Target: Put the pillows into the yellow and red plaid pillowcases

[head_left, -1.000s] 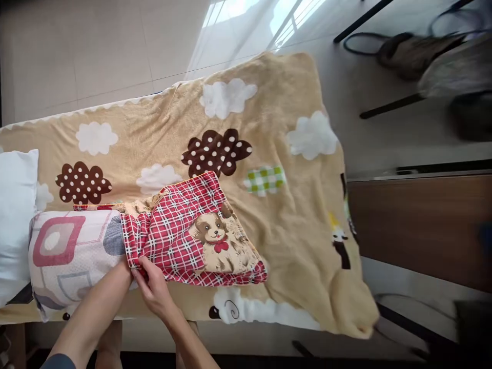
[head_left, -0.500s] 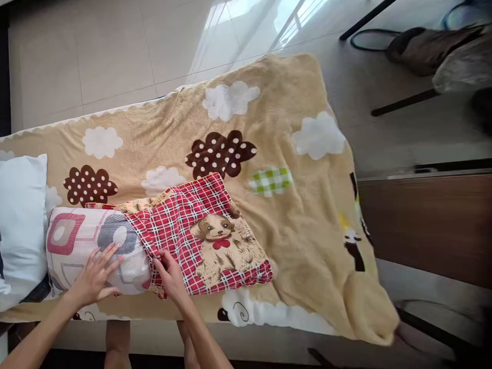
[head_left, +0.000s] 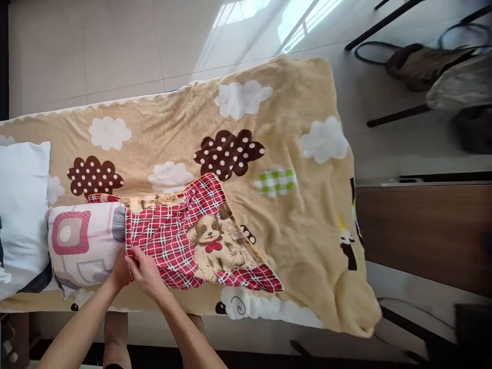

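A pillow (head_left: pixel 77 256) with pink and grey squares lies on the tan blanket, its right end inside a red plaid pillowcase (head_left: pixel 165 246) printed with a puppy. My right hand (head_left: pixel 144 272) pinches the pillowcase's open edge near the front side of the pillow. Beside it, my left hand (head_left: pixel 121 270) reaches in at the same opening against the pillow. Its fingers are hidden by the cloth and my right hand. Toward the right the pillowcase lies flat and wrinkled, its far corner spread on the blanket.
The tan blanket (head_left: pixel 307 220) with cloud prints covers a bed. A white pillow (head_left: pixel 23 205) lies at the left. Tiled floor (head_left: pixel 115 51) runs behind the bed. A brown wooden surface (head_left: pixel 423 230) stands at the right, with thin dark legs and a bag (head_left: pixel 418 66) above it.
My left hand has moved from lying spread on the pillow to the pillowcase opening. The pillowcase edge now sits further left over the pillow, with my right hand moved left along with it.
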Demonstrator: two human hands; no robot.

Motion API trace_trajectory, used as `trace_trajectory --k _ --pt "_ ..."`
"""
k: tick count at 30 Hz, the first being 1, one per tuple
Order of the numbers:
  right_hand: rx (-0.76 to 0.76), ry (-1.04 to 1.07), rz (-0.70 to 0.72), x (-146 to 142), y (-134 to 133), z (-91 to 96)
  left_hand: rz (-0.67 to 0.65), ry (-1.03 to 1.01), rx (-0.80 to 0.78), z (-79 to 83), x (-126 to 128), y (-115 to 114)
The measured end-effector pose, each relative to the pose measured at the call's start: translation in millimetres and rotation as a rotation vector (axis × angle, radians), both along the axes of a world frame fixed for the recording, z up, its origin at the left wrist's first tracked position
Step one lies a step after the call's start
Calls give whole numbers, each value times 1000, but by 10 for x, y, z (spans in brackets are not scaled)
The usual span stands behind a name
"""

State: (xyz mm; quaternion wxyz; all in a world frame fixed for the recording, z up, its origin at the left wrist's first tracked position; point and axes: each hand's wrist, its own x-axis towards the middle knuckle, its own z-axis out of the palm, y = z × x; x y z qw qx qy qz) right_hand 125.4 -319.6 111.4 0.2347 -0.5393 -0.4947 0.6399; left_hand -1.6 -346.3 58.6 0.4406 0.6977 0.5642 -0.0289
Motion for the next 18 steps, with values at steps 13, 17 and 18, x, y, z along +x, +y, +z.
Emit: trace_trajectory --k 13,17,18 --pt "-255 99 -118 209 41 -216 1423 -104 -18 324 -2411 -143" --pt "-183 -91 -90 -13 63 -271 1419 -178 -180 589 -2245 70" --pt "-172 -86 -91 -60 78 -217 1422 -186 -226 730 -2167 78"
